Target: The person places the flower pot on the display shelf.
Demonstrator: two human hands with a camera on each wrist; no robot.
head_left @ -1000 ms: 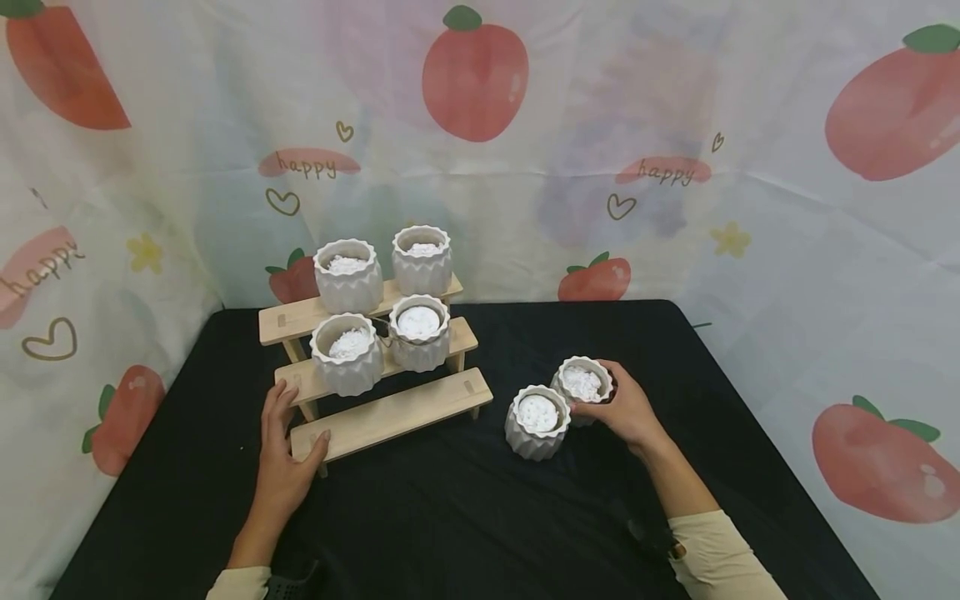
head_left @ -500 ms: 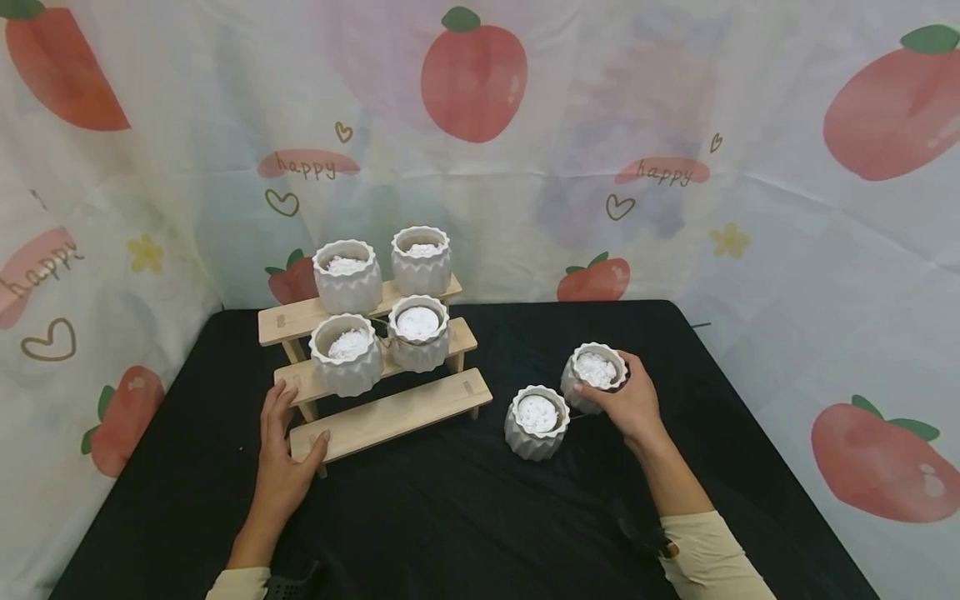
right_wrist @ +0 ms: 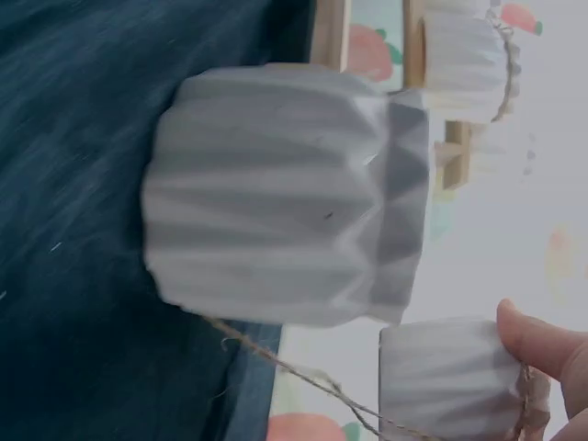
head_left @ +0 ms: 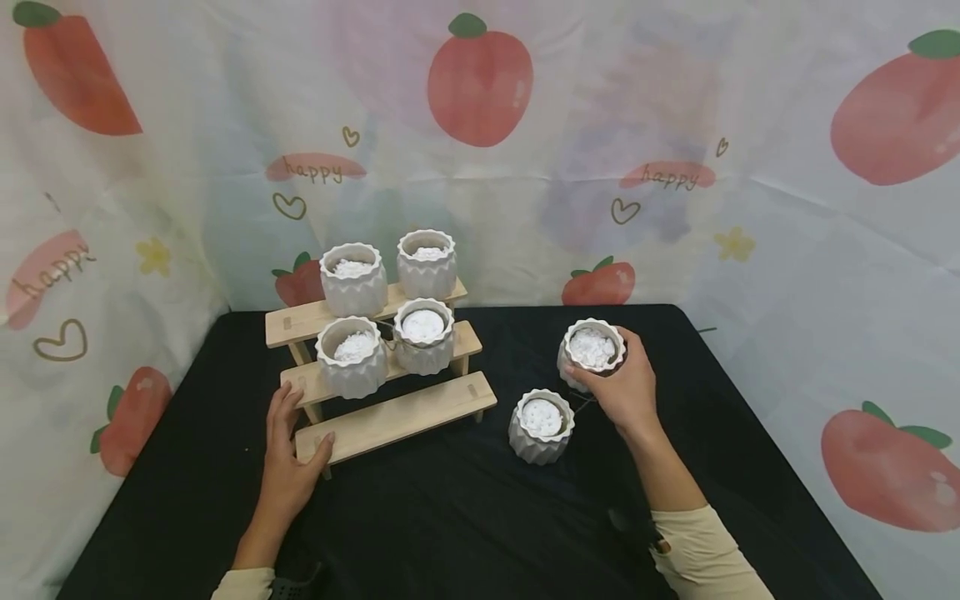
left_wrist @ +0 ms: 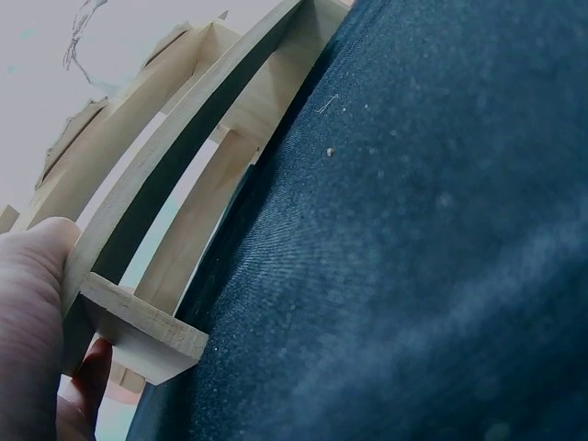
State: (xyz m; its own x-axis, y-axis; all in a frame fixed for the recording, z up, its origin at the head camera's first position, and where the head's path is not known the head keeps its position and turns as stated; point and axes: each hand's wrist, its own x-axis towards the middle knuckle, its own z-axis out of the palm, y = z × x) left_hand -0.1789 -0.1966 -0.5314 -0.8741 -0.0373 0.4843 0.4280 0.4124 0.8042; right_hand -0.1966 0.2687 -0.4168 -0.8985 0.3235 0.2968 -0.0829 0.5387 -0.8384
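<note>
In the head view my right hand (head_left: 624, 379) grips a white fluted pot (head_left: 592, 348) holding white crumbly stuff, thumb at its near side and fingers around the right. A thin twine (right_wrist: 303, 372) runs from this pot toward the base of a second fluted pot (head_left: 542, 427), which stands on the black cloth just in front. My left hand (head_left: 288, 467) holds the left end of a three-step wooden stand (head_left: 405, 421). Its thumb lies on the lowest step in the left wrist view, with a finger below the board.
Two pots stand on the top step, among them the back right pot (head_left: 427, 265). Two more fill the middle step, including the left one (head_left: 352, 358). Black cloth (head_left: 450, 525) covers the table. A fruit-printed curtain (head_left: 510, 217) hangs behind.
My right hand has lifted its pot and carried it back, away from the other loose pot, so a gap with twine shows between them. The left hand keeps its place on the stand.
</note>
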